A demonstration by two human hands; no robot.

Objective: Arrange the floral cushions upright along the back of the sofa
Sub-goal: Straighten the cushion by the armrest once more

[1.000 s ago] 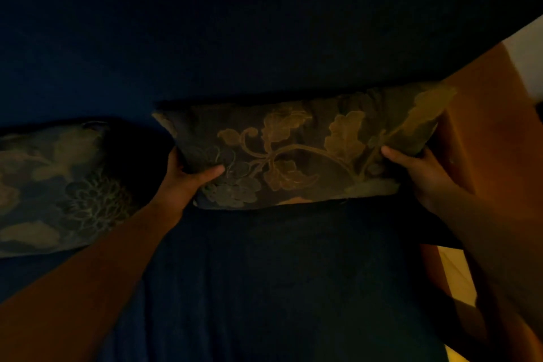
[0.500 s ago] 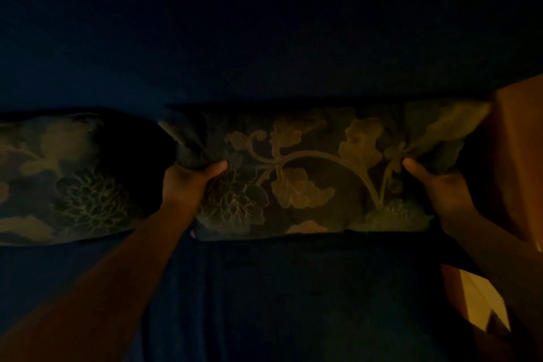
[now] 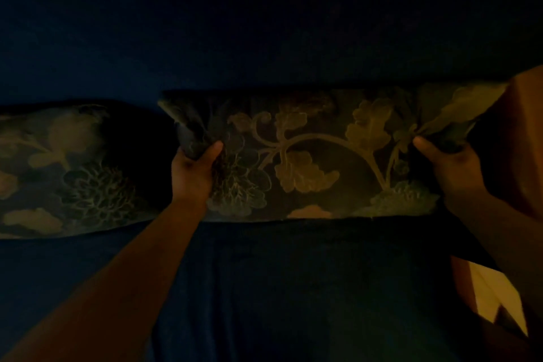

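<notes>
The scene is very dim. A floral cushion [image 3: 317, 156] with a leaf and vine pattern stands upright against the dark blue sofa back [image 3: 264, 38], its lower edge on the seat. My left hand [image 3: 194, 173] pinches its left end and my right hand [image 3: 452, 167] pinches its right end, bunching the fabric at both corners. A second floral cushion [image 3: 64, 170] leans upright against the sofa back at the left, with a dark gap between the two cushions.
The dark blue sofa seat [image 3: 293, 288] stretches below the cushions. An orange-brown surface [image 3: 526, 141], perhaps the armrest or a side panel, rises at the right edge next to the held cushion. A lit pale patch [image 3: 493, 297] shows at the lower right.
The held cushion went from tilted with its right end raised to level against the sofa back. Both hands shifted from flat holds to pinching the upper corners.
</notes>
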